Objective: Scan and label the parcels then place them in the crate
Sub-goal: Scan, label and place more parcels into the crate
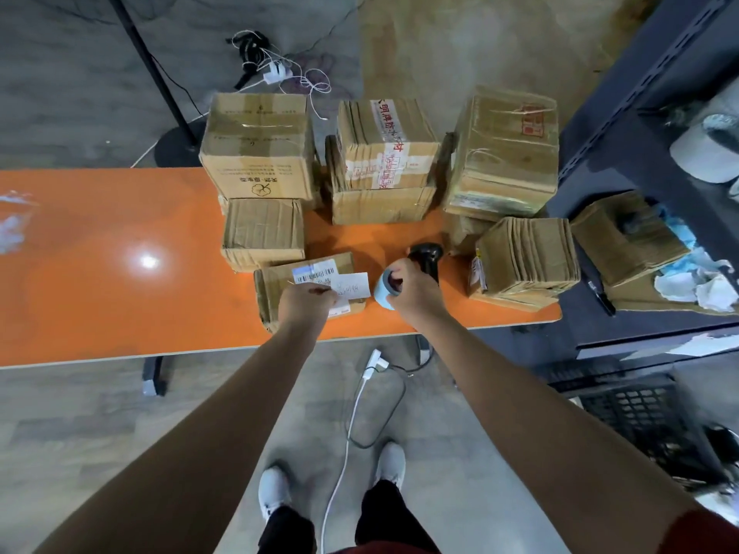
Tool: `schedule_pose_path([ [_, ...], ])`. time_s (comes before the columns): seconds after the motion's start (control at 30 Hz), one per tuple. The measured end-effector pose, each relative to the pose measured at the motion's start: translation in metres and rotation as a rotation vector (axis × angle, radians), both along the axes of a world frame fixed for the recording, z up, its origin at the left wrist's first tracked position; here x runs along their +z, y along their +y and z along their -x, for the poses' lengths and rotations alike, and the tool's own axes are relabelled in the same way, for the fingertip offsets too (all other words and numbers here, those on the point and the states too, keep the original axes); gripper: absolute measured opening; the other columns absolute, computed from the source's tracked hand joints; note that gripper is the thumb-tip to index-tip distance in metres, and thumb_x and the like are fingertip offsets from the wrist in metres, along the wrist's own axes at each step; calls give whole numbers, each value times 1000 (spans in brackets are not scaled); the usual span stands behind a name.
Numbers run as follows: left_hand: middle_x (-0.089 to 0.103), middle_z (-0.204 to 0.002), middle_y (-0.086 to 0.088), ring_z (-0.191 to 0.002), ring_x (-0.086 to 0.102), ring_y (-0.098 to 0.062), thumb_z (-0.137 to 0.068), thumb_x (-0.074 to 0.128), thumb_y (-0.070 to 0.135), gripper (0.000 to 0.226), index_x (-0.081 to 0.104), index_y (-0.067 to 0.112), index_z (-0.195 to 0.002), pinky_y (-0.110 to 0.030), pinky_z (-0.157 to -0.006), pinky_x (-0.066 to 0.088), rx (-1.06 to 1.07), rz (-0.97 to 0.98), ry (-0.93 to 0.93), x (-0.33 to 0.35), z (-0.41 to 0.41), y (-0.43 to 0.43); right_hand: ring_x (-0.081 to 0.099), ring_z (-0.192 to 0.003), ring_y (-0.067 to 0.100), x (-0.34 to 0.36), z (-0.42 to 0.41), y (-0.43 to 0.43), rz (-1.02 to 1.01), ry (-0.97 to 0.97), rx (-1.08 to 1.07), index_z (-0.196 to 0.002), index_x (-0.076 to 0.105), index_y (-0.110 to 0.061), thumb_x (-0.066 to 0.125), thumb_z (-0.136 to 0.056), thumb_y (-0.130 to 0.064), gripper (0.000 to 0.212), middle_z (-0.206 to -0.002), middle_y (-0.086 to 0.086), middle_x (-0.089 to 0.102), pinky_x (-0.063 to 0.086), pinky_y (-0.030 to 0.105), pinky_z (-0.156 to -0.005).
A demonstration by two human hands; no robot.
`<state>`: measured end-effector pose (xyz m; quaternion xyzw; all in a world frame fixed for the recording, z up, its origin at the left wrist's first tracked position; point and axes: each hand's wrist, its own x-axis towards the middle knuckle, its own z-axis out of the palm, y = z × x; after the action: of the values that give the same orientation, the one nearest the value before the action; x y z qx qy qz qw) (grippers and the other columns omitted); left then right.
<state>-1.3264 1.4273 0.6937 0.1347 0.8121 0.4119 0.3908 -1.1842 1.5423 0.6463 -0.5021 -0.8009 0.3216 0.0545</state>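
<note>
On an orange tabletop over a grey concrete floor, cardboard boxes crowd the far edge and right end beside a dark shelving rack. Near the front edge, the left grip pinches a white label onto a small parcel. The right grip clutches a blue label roll just before a black scanner, and the black crate sits on the floor off the right end.

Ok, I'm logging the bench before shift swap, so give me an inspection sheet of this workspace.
Surface: orange table, glossy, with glare.
Job's things: stacked parcels at far edge; small parcel in front; black scanner standing; black crate on floor, right.
Clutter: crumpled paper beside boxes on the shelving.
Hands: left hand holds white label on small parcel; right hand grips blue label roll.
Cables: white cable on floor; cable tangle beyond table.
Surroundings: dark shelving at right.
</note>
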Motion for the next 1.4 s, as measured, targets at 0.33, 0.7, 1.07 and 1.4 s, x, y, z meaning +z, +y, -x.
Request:
schedule_pose_path([
  [0.33, 65, -81, 0, -63, 53, -13, -86, 63, 2, 15, 65, 17, -90, -25, -60, 45, 67, -37, -82, -4, 20, -19, 62, -94, 18, 21, 25, -24, 46, 161, 4, -108, 67, -8, 52, -99, -20, 21, -96, 2, 67, 47, 18, -73],
  [0.7, 67, -76, -6, -59, 49, -16, -82, 64, 4, 14, 72, 12, -89, -32, -65, 44, 81, -9, -107, -20, 25, -34, 61, -86, 18, 12, 52, -42, 208, 161, 13, -100, 67, -3, 61, -94, -17, 17, -89, 4, 65, 47, 29, -77],
  [1.07, 65, -82, -4, -64, 53, -19, -84, 68, 17, 23, 66, 12, -106, -24, -49, 36, 156, 78, 85, -29, 71, -67, 62, -84, 21, 10, 116, -77, 93, -8, 75, -89, 67, -8, 53, -94, -21, 20, -84, 3, 69, 46, 32, -69],
  [1.4, 62, -88, -3, -79, 60, -27, -89, 62, 19, 11, 55, 18, -97, -29, -60, 46, 53, 146, 175, -46, 79, -69, 62, -92, 21, 6, 128, -86, 9, -152, 46, -94, 68, -15, 54, -96, -28, 19, -94, 0, 70, 39, 29, -65],
])
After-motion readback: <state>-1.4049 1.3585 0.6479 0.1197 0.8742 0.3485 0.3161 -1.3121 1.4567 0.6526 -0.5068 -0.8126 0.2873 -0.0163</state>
